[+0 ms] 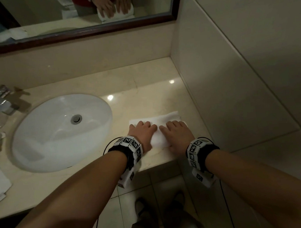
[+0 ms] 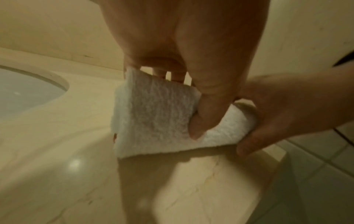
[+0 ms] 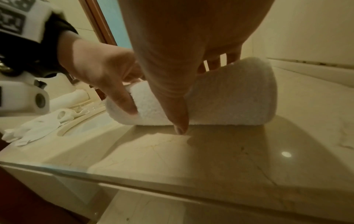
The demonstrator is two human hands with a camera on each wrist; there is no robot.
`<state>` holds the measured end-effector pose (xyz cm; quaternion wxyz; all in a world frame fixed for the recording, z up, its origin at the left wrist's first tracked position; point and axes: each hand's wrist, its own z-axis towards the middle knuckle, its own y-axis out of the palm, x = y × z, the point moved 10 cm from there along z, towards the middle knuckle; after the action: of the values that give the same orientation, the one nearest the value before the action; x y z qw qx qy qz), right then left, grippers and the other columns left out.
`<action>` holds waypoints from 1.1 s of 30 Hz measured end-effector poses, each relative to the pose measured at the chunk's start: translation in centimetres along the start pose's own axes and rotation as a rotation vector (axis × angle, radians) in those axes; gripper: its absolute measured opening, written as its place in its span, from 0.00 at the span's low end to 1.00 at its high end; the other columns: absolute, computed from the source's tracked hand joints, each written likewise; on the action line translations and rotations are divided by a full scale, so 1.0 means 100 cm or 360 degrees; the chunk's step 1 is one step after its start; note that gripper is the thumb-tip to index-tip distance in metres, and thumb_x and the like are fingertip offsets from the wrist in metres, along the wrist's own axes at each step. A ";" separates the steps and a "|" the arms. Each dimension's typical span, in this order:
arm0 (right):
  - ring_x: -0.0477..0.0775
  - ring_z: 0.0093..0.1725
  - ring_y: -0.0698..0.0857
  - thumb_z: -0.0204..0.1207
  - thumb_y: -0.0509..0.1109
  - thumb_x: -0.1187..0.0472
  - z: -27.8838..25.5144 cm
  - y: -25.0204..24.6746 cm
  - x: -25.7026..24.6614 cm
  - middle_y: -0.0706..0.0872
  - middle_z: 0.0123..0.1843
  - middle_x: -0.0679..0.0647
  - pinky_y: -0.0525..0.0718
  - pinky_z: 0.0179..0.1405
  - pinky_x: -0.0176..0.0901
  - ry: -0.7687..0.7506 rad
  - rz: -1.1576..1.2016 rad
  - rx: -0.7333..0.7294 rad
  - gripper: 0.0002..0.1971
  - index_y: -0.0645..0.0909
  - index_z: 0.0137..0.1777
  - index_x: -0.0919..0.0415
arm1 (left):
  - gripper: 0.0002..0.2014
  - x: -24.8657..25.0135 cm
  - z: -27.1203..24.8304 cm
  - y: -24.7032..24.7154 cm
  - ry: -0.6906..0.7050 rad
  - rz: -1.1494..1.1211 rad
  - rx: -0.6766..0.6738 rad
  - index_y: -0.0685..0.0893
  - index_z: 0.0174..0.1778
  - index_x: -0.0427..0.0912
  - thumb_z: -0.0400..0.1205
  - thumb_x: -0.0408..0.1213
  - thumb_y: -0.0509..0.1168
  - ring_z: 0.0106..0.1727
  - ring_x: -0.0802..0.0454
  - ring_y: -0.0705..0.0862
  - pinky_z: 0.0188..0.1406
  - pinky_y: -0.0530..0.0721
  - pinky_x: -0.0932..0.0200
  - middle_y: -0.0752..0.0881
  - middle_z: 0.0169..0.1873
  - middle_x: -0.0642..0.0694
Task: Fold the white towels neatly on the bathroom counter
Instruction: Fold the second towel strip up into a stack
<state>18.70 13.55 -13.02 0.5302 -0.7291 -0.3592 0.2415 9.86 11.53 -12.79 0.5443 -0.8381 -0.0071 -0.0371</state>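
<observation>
Both hands (image 1: 161, 133) grip towel (image 1: 166, 119) near counter (image 1: 144, 89) front edge.

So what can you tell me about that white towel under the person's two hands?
The white towel is small, thick terry cloth, folded or rolled into a plump bundle with rounded edges. It lies on the beige counter right of the sink, near the front edge. The left hand and right hand rest on it, thumbs against its near side.

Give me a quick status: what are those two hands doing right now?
Left hand and right hand both grip the white towel, fingers on top, thumbs at its near edge. Towel folded small, on the counter right of the sink. Nothing in the way.
</observation>
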 end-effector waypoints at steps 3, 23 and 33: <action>0.62 0.65 0.75 0.69 0.73 0.54 0.006 0.002 0.001 0.75 0.67 0.58 0.73 0.68 0.56 -0.0018 0.0032 -0.0129 0.35 0.63 0.75 0.52 | 0.33 -0.005 0.005 0.005 -0.0030 -0.0214 -0.0163 0.72 0.70 0.55 0.69 0.48 0.74 0.62 0.46 0.79 0.60 0.80 0.45 0.80 0.61 0.51; 0.59 0.55 0.81 0.70 0.74 0.54 0.037 0.001 0.022 0.83 0.58 0.56 0.78 0.50 0.48 0.0072 0.0737 -0.0742 0.25 0.74 0.66 0.56 | 0.27 -0.031 0.030 0.021 -0.0084 -0.0790 -0.0556 0.84 0.62 0.42 0.69 0.45 0.80 0.57 0.46 0.85 0.56 0.83 0.53 0.87 0.55 0.45; 0.59 0.49 0.80 0.70 0.71 0.57 0.058 0.008 0.028 0.81 0.49 0.55 0.79 0.47 0.51 0.0134 0.0779 -0.0842 0.11 0.78 0.50 0.57 | 0.25 -0.044 0.043 0.020 -0.0071 -0.0810 -0.0462 0.78 0.61 0.45 0.72 0.50 0.77 0.56 0.44 0.83 0.60 0.81 0.47 0.86 0.52 0.46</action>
<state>16.41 19.09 -15.53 0.2640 -0.9148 -0.2018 0.2297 5.77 14.72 -16.69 0.3917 -0.8790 -0.2236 -0.1546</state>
